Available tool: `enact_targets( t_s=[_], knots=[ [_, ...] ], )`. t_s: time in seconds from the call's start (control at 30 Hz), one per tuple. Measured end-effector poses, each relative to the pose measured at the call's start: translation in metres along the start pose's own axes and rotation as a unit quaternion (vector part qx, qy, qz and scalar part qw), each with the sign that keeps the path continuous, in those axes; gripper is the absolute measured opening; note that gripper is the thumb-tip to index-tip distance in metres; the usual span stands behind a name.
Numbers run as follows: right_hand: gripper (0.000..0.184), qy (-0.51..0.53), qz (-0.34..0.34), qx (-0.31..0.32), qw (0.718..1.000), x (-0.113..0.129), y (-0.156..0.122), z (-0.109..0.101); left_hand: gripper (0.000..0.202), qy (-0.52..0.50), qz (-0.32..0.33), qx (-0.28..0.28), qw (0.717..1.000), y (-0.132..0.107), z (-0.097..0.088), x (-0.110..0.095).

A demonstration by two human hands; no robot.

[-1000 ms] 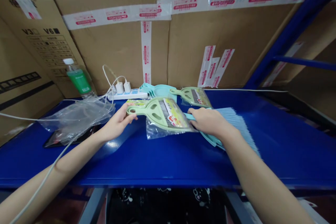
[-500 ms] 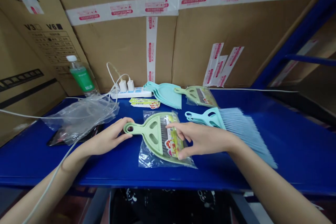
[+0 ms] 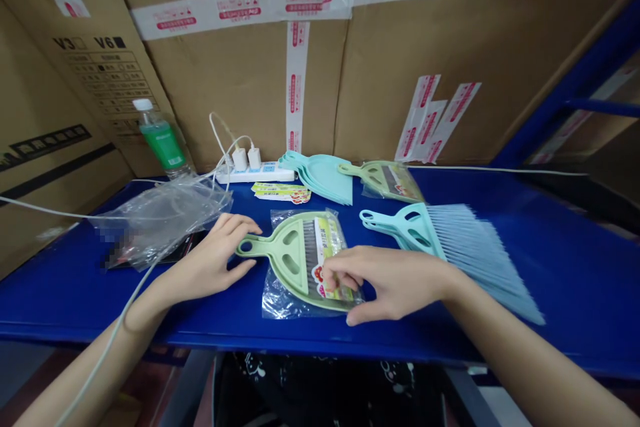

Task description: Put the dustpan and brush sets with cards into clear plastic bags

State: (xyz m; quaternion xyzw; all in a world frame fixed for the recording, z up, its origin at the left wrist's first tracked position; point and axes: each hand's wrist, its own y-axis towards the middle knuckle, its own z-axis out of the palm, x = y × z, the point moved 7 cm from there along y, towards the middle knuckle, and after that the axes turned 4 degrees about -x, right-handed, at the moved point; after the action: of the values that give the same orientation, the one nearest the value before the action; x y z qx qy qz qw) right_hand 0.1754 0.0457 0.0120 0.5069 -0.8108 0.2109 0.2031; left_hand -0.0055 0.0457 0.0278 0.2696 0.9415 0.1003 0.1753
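Note:
In the middle of the table lies a green dustpan [image 3: 277, 248] with a matching hand brush [image 3: 297, 260] nested on it, partly inside a clear plastic bag [image 3: 283, 303]. A yellow-and-white card label [image 3: 323, 250] with red mushroom pictures lies over the dark bristles. My left hand [image 3: 215, 260] is beside the handle end, thumb and fingers spread on either side of it without a grip. Over the bag's right end is my right hand [image 3: 395, 280], fingers bent down onto the label and thumb apart. It hides the dustpan's right edge.
Light-blue brushes [image 3: 465, 247] lie at the right, stacked light-blue dustpans [image 3: 325, 173] at the back. Another bagged green set [image 3: 387, 180] is beside them. Loose labels [image 3: 281, 192], a power strip [image 3: 270, 172], a bottle [image 3: 165, 143], plastic bags [image 3: 165, 210] and cables stand or lie leftward.
My left fingers have spread apart at the handle end. My right hand has slid slightly toward me over the label, its fingers more bent. The camera view has shifted a little.

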Motion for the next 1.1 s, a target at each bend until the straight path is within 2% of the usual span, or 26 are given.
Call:
enact_targets(
  t_s=[0.07, 0.17, 0.33, 0.43, 0.57, 0.67, 0.73, 0.9, 1.0, 1.1],
  knots=[
    [0.019, 0.007, -0.003, 0.009, 1.0, 0.001, 0.0, 0.001, 0.032, -0.021, 0.029, 0.012, 0.999, 0.0, 0.005, -0.009],
    [0.013, 0.008, 0.0, 0.012, 1.0, 0.004, -0.001, 0.0, 0.03, -0.038, 0.054, 0.027, 0.997, 0.001, 0.012, -0.018],
    [0.011, 0.024, -0.003, 0.02, 1.0, 0.004, -0.002, 0.001, 0.027, 0.001, 0.059, -0.006, 0.998, 0.004, 0.014, -0.015],
    [0.013, 0.033, -0.004, 0.017, 0.999, 0.002, -0.002, 0.003, 0.03, 0.112, 0.025, -0.076, 0.991, 0.004, 0.004, -0.002],
    [0.016, 0.042, -0.006, 0.012, 0.999, 0.001, -0.002, 0.004, 0.029, 0.311, -0.02, -0.148, 0.939, -0.001, -0.012, 0.007],
    [0.016, 0.038, -0.016, 0.002, 0.999, 0.002, -0.002, 0.004, 0.024, 0.39, -0.041, -0.171, 0.904, -0.004, -0.02, 0.005],
    [0.019, 0.027, -0.03, -0.007, 0.999, 0.003, -0.002, 0.004, 0.022, 0.418, -0.076, -0.156, 0.892, -0.003, -0.022, 0.007],
    [0.026, 0.01, -0.04, -0.013, 0.999, 0.001, -0.001, 0.007, 0.047, 0.463, -0.197, -0.058, 0.862, 0.005, -0.024, 0.025],
    [0.026, 0.011, -0.033, -0.016, 0.999, 0.0, 0.0, 0.008, 0.045, 0.465, -0.244, -0.023, 0.851, 0.012, -0.027, 0.036],
    [0.024, 0.014, -0.024, -0.012, 1.0, -0.001, 0.0, 0.008, 0.039, 0.434, -0.287, -0.004, 0.854, 0.016, -0.03, 0.047]
  ],
)
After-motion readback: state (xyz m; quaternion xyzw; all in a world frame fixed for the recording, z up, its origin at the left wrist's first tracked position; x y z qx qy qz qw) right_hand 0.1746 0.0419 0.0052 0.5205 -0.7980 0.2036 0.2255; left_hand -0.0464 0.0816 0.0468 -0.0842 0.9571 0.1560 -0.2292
